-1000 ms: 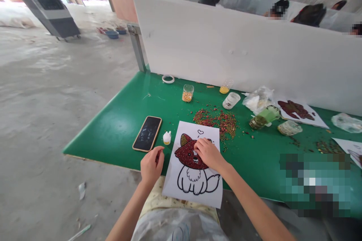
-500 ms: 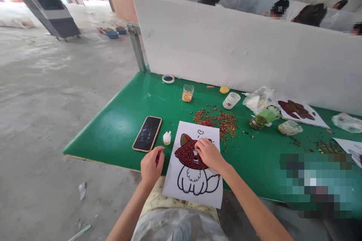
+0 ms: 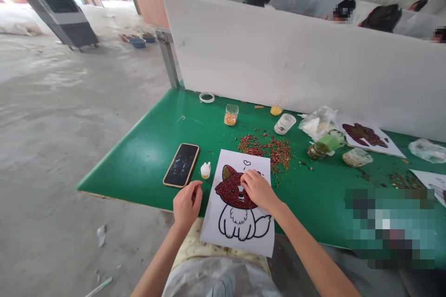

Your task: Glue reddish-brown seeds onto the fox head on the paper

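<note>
A paper with a fox drawing (image 3: 237,225) lies over the front edge of the green table. Dark red grains cover the fox's head, and one ear is filled with green ones; the body is bare outline. My right hand (image 3: 258,189) rests on the head's upper right, fingertips pinched together and pointing down; whatever they hold is too small to see. Left of the paper, my left hand (image 3: 188,204) sits at the table edge with its fingers curled in and nothing visible in them. A small white bottle (image 3: 205,170) and a phone (image 3: 181,165) are just beyond it.
Loose red and green beans (image 3: 266,149) are scattered behind the paper. Farther back stand a cup of yellow kernels (image 3: 231,115), a tape roll (image 3: 206,97), a white cup (image 3: 285,124) and a tipped green jar (image 3: 325,144). A white panel (image 3: 278,51) borders the table's back.
</note>
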The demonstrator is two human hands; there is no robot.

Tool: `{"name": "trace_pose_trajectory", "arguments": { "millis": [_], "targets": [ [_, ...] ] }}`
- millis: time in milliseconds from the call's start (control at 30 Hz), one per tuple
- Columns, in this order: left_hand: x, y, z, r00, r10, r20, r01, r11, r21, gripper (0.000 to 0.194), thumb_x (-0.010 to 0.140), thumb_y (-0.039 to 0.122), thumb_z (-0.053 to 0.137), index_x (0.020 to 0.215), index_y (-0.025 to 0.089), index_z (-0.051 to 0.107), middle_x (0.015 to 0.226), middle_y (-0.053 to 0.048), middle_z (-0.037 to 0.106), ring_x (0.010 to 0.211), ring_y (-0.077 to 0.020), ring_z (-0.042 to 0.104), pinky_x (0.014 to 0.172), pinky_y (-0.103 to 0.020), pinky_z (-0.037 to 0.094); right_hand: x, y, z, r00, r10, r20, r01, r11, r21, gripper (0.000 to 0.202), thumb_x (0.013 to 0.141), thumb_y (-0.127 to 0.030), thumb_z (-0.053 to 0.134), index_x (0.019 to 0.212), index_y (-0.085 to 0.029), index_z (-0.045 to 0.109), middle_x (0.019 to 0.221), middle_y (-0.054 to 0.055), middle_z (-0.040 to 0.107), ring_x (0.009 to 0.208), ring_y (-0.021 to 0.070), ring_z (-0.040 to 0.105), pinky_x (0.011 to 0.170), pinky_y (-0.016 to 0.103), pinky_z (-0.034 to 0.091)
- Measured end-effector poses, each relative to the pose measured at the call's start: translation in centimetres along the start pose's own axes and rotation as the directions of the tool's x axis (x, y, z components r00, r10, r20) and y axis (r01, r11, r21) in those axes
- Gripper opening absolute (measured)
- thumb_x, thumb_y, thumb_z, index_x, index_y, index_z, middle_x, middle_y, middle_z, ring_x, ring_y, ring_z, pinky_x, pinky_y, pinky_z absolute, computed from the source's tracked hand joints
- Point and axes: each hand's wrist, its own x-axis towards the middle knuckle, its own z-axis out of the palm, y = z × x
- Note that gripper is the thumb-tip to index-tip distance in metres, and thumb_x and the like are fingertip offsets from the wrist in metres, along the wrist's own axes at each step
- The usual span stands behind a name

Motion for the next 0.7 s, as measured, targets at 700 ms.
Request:
{"name": "trace_pose_trajectory", "arguments": {
  "millis": [700],
  "targets": [
    [0.0, 0.1, -0.08, 1.0, -0.001, 0.007, 0.001, 1.0, 0.003, 0.022, 0.088, 0.027, 0.043, 0.091, 0.018, 0.063, 0.069, 0.0, 0.066, 0.059, -0.0114, 0.059, 0.059, -0.02, 0.042, 0.15, -0.18, -0.15, 1.0, 0.008, -0.003, -0.008, 1.0, -0.003, 0.011, 0.088, -0.014, 0.046, 0.081, -0.02, 0.051, 0.086, 0.005, 0.055, 0.083, 0.0201, 0.05, 0.075, 0.032, 0.043]
  ]
}}
